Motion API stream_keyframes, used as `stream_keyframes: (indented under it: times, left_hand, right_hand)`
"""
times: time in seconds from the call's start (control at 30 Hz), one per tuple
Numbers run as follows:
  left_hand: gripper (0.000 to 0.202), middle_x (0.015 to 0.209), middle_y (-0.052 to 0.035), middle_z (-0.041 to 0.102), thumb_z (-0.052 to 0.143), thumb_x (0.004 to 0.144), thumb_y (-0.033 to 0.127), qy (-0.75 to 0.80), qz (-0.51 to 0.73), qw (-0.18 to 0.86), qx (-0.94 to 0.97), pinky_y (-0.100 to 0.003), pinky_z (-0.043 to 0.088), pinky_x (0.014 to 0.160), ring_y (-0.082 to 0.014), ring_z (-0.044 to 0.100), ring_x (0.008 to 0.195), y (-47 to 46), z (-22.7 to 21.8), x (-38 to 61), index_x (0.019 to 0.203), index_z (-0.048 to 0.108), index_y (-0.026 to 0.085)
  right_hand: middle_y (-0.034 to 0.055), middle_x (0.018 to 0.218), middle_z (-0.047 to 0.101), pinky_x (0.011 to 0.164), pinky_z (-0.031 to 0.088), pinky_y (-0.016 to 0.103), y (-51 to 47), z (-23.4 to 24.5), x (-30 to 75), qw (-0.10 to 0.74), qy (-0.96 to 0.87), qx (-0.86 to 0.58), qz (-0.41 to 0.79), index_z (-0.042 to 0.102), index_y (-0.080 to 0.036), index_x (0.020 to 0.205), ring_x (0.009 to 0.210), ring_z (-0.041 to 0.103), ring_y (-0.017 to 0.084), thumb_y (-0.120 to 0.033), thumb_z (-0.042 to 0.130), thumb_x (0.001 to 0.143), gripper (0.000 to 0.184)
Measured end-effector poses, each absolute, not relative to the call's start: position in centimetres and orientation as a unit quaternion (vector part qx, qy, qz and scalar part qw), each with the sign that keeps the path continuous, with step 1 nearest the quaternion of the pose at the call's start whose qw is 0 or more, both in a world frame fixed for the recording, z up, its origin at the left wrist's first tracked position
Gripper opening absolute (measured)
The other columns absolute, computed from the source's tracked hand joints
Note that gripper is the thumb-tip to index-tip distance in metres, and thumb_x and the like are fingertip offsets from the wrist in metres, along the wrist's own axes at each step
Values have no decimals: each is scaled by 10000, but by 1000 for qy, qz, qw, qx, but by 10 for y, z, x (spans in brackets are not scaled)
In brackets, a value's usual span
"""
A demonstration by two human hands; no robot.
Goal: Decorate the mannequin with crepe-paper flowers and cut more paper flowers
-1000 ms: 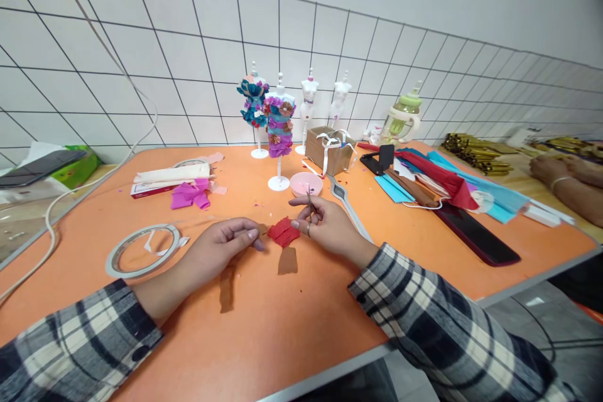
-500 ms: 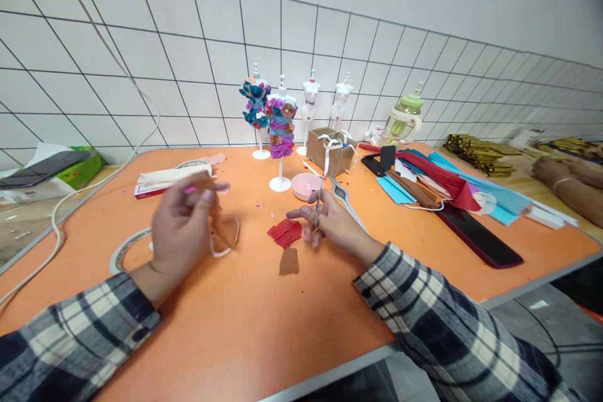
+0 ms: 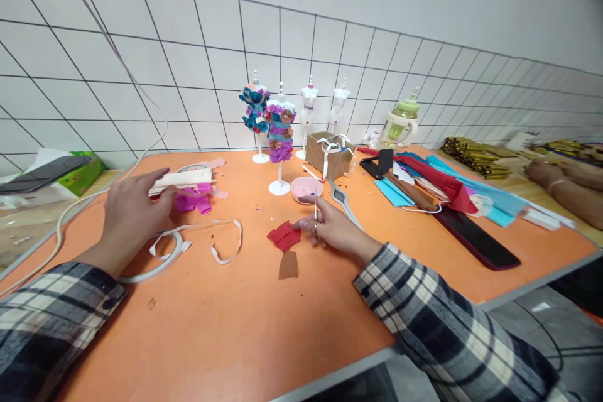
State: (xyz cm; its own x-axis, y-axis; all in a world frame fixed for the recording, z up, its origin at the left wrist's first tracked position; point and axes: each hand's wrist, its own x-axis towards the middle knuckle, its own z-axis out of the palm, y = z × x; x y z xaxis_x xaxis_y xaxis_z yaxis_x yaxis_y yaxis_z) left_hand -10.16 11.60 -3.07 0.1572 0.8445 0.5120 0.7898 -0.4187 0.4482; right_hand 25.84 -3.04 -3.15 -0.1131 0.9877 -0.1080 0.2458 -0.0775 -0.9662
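The near edge of the orange tabletop [image 3: 221, 333] slants up to the right, passing under the person's right sleeve [image 3: 447, 320]. Bare orange surface spreads from a brown scrap [image 3: 289, 266] to that edge, while a pink bowl [image 3: 306, 190] bounds the working spot on the far side. The right hand [image 3: 332, 226] grasps a slim metal tool [image 3: 315, 204], its thin end pointing upward and far, long axis running near to far. The thumb is at the right edge of the red paper [image 3: 284, 235], which lies widest left to right. The brown scrap sits just nearer, narrowing toward the far side. At left, the left hand [image 3: 136, 207] is beside magenta paper [image 3: 194, 198], thumb and forefinger apart; whether it grips anything cannot be told.
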Motion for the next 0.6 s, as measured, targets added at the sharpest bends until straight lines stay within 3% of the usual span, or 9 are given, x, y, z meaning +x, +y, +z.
stream_keyframes:
  times: [0.07,0.17,0.27,0.3,0.37,0.43,0.53,0.6]
  left_hand:
    - [502,1465,-120,560,536,893,419,538,373,-26,755,-605,214,1104,-445,380,1388,112,-29,-97,1322,632,178]
    - [450,1395,-116,604,526,875,395,530,380,-99,752,-572,248,1099,-388,450,1349,102,-24,-89,1238,683,181]
    - [405,1317,-70,639,476,895,408,488,427,-113,753,-529,308,1008,-342,497,1306,81,-14,-75,1157,703,197]
    - [382,1247,-65,667,488,898,407,461,451,-82,759,-493,344,950,-317,539,1252,69,-11,-67,1107,711,177]
    - [270,990,-16,730,542,893,387,442,460,-48,768,-360,461,763,-217,661,904,39,-7,-46,1024,714,225]
    - [218,763,20,719,575,897,425,405,390,75,824,-283,451,585,-166,629,639,7,-10,-19,900,712,255]
    - [286,637,21,682,528,917,473,360,243,268,860,-259,411,491,-166,578,520,-29,-19,16,882,706,252]
    - [285,642,16,681,520,922,460,358,219,280,863,-257,404,515,-176,593,553,-37,-25,29,842,687,244]
  right_hand:
    - [19,915,695,470,420,184,-31,-31,258,375,-562,-549,492,426,-226,1402,539,576,69,-317,681,901,569]
    - [13,897,700,538,462,203,-29,-36,258,376,-564,-541,498,413,-217,1420,585,605,83,-275,695,882,610]
    - [58,992,734,696,521,260,-27,-41,258,391,-593,-534,457,360,-222,1468,824,703,150,-262,746,829,748]
    - [71,1041,736,749,528,287,-28,-41,258,398,-609,-546,415,348,-238,1484,922,712,179,-269,767,809,795]
    - [84,1143,728,819,527,341,-32,-38,255,404,-632,-587,304,333,-282,1506,1052,698,226,-297,782,794,842]
    - [84,1224,715,838,521,381,-38,-31,249,397,-639,-627,203,305,-310,1529,1073,694,260,-333,761,816,847]
    - [79,1231,727,848,516,400,-50,-25,237,365,-664,-641,121,256,-292,1564,1029,710,279,-342,684,878,810]
    - [66,1215,737,854,513,380,-55,-26,228,339,-696,-626,92,240,-287,1578,1030,712,267,-282,613,912,763]
